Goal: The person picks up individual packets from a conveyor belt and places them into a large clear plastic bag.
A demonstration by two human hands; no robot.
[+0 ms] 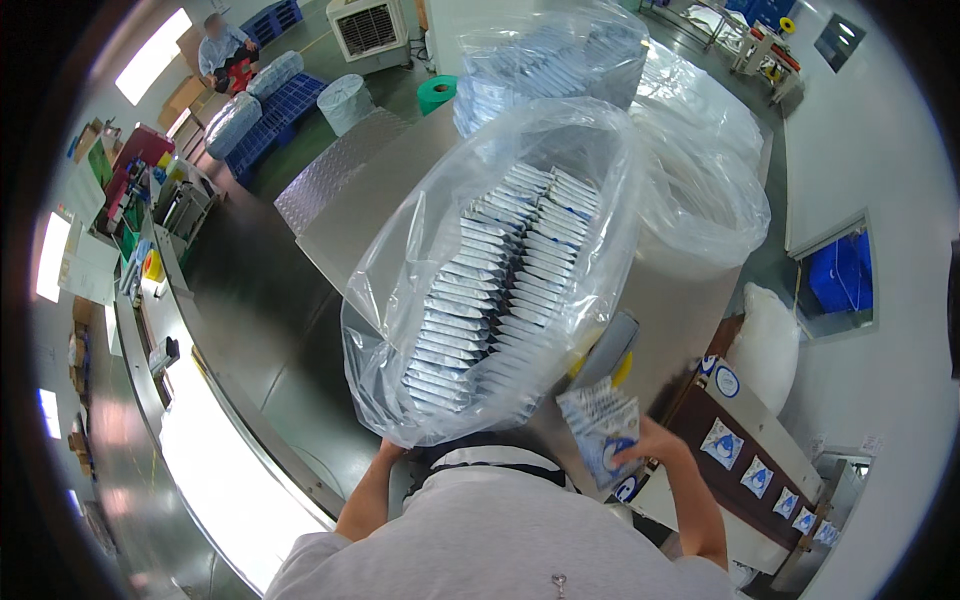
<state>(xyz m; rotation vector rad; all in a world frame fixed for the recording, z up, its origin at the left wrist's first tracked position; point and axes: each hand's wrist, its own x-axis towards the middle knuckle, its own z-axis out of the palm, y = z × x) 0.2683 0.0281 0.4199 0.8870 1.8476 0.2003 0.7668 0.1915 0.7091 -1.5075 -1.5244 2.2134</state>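
A large clear plastic bag (385, 270) lies open in front of me on the metal table (680, 300). Inside it, white-and-blue packets (530, 270) stand packed on edge in two long rows. My right hand (648, 443) is closed around a stack of similar packets (600, 430), held just right of the bag's near end. My left hand (394, 449) is at the bag's near left edge, its fingers hidden by the plastic. Beside the held stack lies a grey tool with yellow parts (610, 350), partly covered.
On my right, a brown conveyor belt (690, 425) carries several single packets (757, 477). Another filled clear bag (550, 70) and loose clear bags (700, 190) lie at the table's far side. A white sack (768, 345) leans by the wall. One person (222, 55) sits far left.
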